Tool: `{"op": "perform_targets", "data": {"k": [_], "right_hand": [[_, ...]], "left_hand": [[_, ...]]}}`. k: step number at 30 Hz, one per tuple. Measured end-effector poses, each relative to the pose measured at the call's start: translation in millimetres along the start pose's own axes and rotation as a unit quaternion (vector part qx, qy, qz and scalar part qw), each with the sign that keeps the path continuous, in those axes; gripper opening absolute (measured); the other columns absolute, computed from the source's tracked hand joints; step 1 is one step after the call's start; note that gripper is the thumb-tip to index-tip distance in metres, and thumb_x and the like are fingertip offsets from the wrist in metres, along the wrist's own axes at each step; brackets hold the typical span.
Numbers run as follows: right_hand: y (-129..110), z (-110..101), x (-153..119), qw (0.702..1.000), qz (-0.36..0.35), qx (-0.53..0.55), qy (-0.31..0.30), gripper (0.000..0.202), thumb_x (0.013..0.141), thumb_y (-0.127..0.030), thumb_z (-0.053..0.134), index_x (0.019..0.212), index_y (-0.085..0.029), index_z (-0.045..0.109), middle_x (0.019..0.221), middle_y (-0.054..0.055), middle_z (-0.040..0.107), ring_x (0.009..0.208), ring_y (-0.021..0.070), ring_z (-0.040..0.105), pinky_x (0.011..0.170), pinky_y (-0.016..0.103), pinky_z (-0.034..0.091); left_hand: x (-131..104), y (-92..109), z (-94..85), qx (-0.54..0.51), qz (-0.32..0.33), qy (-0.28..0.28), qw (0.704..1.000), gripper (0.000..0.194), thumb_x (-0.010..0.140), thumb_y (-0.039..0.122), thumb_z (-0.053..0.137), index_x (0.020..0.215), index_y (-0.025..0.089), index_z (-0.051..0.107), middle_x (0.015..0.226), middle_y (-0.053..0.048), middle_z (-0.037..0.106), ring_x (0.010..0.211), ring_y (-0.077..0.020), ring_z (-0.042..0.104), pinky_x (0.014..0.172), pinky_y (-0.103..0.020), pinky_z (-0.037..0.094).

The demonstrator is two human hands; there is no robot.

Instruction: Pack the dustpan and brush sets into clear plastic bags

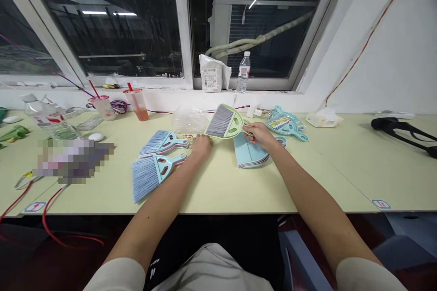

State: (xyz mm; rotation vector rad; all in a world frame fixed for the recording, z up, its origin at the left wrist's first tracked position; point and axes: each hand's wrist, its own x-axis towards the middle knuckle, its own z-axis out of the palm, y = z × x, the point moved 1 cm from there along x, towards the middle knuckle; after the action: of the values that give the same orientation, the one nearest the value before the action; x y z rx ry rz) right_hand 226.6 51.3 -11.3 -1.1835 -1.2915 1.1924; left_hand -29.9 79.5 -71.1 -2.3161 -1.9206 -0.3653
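Over the middle of the worktop (pixel 211 191), the right hand (pixel 261 136) grasps the green brush (pixel 234 126) by its handle; the left hand (pixel 201 144) is at its bristle end, its grip hard to tell. A firm hold on the handle, with light fingers at the edge, should steady it without bending bristles. Blue brushes (pixel 146 176) lie left, blue pans (pixel 251 152) near the right hand, a packaged set (pixel 285 122) beyond. Farther back are two cups (pixel 136 104), a bottle (pixel 243 72) and dark windows (pixel 112 18).
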Motion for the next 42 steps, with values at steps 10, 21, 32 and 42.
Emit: {"op": "perform_targets", "data": {"k": [10,21,32,42], "right_hand": [[0,3,-1,1.0,-0.003,0.007,0.0,0.026,0.08,-0.032,0.083,0.083,-0.014,0.065,0.066,0.005,0.065,0.043,0.0066,0.041,0.034,0.02,0.029],[3,2,2,0.999,-0.019,0.025,0.015,0.031,0.077,-0.036,0.087,0.082,-0.016,0.064,0.065,0.004,0.064,0.042,0.0068,0.042,0.034,0.02,0.03],[-6,-15,5,0.993,0.004,0.115,0.016,0.018,0.082,-0.025,0.078,0.083,-0.016,0.062,0.066,0.003,0.062,0.043,0.0062,0.039,0.034,0.018,0.028],[-6,-26,1,0.995,0.051,-0.015,-0.08,0.03,0.074,-0.03,0.088,0.076,-0.015,0.063,0.06,0.003,0.059,0.044,0.0072,0.042,0.033,0.019,0.029]], "left_hand": [[4,0,-4.2,-0.009,-0.018,-0.014,1.0,0.037,0.096,0.012,0.044,0.112,0.011,0.077,0.11,-0.022,0.074,0.111,-0.0313,0.069,0.094,-0.038,0.053],[8,-3,-1.2,-0.091,-0.062,0.042,0.993,0.033,0.099,0.022,0.047,0.104,0.016,0.079,0.109,-0.021,0.075,0.104,-0.0305,0.072,0.087,-0.037,0.052],[0,-8,-35.4,-0.292,-0.04,0.274,0.916,0.021,0.104,0.022,0.043,0.106,0.019,0.064,0.107,-0.012,0.07,0.103,-0.0232,0.066,0.092,-0.036,0.051],[-30,-1,-94.9,-0.482,0.184,0.343,0.785,0.021,0.105,0.04,0.048,0.102,0.023,0.059,0.115,-0.011,0.071,0.119,-0.0227,0.068,0.101,-0.038,0.055]]}}
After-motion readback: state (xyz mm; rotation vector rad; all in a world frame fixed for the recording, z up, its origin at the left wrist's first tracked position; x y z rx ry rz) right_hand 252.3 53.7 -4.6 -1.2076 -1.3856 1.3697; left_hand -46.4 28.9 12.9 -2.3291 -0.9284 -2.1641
